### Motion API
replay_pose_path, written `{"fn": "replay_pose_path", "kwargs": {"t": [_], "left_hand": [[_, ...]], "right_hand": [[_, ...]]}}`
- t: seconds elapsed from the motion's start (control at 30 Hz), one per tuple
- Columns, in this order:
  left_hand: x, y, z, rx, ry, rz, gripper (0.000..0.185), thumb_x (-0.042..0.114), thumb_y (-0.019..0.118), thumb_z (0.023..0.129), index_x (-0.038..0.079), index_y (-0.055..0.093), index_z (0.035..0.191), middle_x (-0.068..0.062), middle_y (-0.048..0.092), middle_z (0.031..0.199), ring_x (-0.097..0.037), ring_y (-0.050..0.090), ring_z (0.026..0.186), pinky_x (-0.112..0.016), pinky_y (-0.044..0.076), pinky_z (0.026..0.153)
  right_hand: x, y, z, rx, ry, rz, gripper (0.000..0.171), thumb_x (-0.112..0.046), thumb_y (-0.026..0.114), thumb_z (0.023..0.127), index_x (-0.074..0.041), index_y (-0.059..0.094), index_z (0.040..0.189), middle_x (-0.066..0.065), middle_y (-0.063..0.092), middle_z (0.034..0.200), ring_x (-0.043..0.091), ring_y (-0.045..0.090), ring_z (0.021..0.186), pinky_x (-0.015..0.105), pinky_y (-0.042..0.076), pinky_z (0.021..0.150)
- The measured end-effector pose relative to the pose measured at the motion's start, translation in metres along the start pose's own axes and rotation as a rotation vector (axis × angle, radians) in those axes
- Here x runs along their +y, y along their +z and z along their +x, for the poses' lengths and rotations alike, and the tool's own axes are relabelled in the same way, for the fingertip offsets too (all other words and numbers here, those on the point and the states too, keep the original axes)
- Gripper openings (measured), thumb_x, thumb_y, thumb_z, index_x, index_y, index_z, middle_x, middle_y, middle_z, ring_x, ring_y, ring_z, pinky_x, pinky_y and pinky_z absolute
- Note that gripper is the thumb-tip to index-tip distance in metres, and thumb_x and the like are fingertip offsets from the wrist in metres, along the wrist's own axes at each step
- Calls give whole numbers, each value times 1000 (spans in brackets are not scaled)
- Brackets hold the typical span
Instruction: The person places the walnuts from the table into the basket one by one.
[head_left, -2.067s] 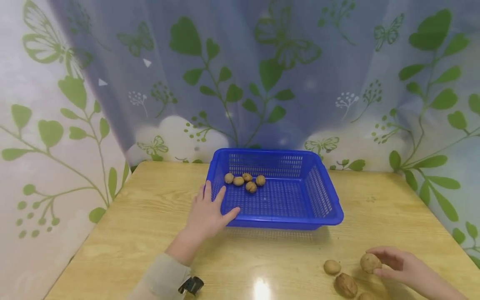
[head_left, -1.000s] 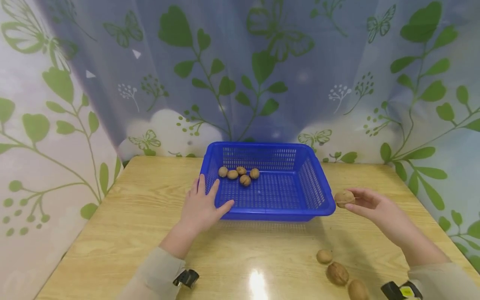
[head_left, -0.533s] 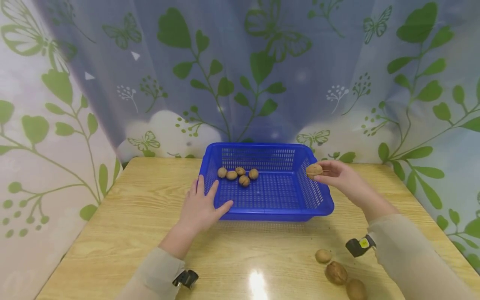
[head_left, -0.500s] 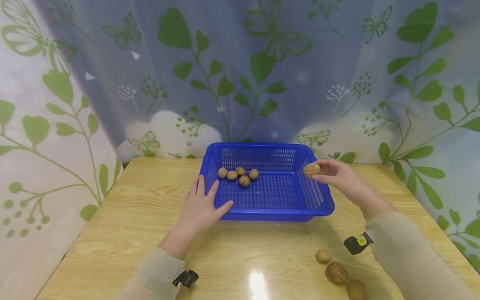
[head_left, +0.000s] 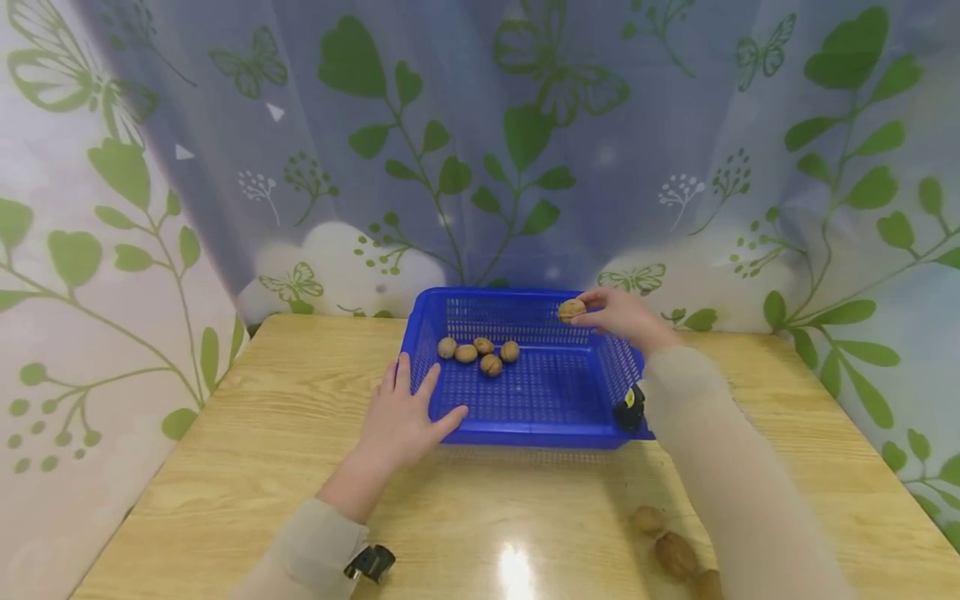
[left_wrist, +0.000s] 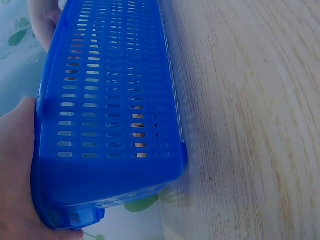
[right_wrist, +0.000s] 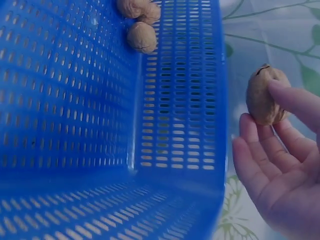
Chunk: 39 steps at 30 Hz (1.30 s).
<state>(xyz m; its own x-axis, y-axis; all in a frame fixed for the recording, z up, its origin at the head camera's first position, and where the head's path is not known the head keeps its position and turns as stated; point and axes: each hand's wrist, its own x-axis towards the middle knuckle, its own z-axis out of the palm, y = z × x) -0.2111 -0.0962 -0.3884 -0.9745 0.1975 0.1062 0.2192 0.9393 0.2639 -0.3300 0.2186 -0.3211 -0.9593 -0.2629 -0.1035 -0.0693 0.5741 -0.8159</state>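
A blue plastic basket (head_left: pixel 517 435) with slotted walls sits at the back of the wooden table. Over its left front corner my left hand (head_left: pixel 405 421) rests with fingers spread, thumb along the front rim; the left wrist view shows that hand (left_wrist: pixel 15 170) against the rim. My right hand (head_left: pixel 622 317) pinches a walnut (head_left: pixel 572 311) between thumb and fingers, above the basket's back right part. In the right wrist view the pinched walnut (right_wrist: pixel 266 95) appears just beyond the rim. Several walnuts (head_left: pixel 491 365) lie clustered in the basket's left half.
More walnuts (head_left: pixel 677 556) lie on the table (head_left: pixel 480 508) at the front right, partly hidden by the right sleeve (head_left: pixel 735 467). A leaf-patterned curtain (head_left: pixel 480 167) hangs right behind the table and basket.
My right hand has picked up a walnut from the front right of the table and carried it up and leftward over the basket. The left hand stays at the basket's corner.
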Motion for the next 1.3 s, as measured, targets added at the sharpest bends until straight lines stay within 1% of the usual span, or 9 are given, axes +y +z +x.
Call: {"fn": "replay_pose_path", "kwargs": {"t": [0.13,0.3,0.43,0.57,0.77,0.93,0.97,1.13,1.3], "left_hand": [[3,0,-1,2,11,-1,83,70,37,86,13,33,146,-29,10,150,-44,9,137,-56,19,106],[5,3,-1,-2,20,-5,83,71,36,86,14,31,147,-29,9,150,-44,8,137,-55,18,107],[4,5,0,-2,13,-7,83,70,35,86,15,30,147,-28,7,151,-43,7,138,-55,16,108],[5,2,0,10,16,-10,83,70,37,86,14,31,147,-29,8,150,-44,7,137,-55,17,107],[5,2,-1,12,12,-4,82,68,41,86,12,32,146,-29,10,150,-44,8,137,-55,17,107],[4,1,-1,17,11,-13,82,68,40,86,13,32,147,-29,10,150,-43,8,137,-55,18,107],[4,1,-1,17,12,-15,82,68,40,86,13,32,146,-29,10,150,-43,8,137,-55,18,107],[1,1,-2,13,0,-4,82,68,39,86,12,32,147,-29,9,150,-44,9,137,-56,18,106],[0,0,-2,31,1,-7,82,67,41,86,12,33,146,-30,12,149,-44,11,137,-56,20,106]], "right_hand": [[5,9,10,-32,64,120,47,-1,58,90,14,38,129,30,44,128,39,50,114,44,46,90],[11,16,13,-23,107,196,52,0,54,92,15,30,135,32,39,134,41,49,115,41,47,90],[11,15,14,-17,90,250,54,0,49,94,15,23,139,33,33,139,45,42,121,42,44,94],[10,6,5,-38,36,199,53,-2,49,95,15,25,138,33,33,139,44,40,123,45,41,96],[15,-16,-19,-69,-28,122,53,-8,53,95,12,30,138,31,36,138,41,39,125,48,39,97],[19,-28,-52,-67,-69,38,56,-20,55,95,7,32,139,28,39,138,39,41,124,49,38,98],[21,-29,-58,-70,-78,39,57,-21,55,95,7,32,139,28,39,138,39,41,125,49,38,97],[33,-28,-88,-80,-90,74,59,-26,56,94,5,33,139,25,40,138,34,45,122,36,45,93],[47,-27,-116,-56,-158,75,54,-22,55,95,8,37,136,27,44,135,16,55,112,23,46,87]]}}
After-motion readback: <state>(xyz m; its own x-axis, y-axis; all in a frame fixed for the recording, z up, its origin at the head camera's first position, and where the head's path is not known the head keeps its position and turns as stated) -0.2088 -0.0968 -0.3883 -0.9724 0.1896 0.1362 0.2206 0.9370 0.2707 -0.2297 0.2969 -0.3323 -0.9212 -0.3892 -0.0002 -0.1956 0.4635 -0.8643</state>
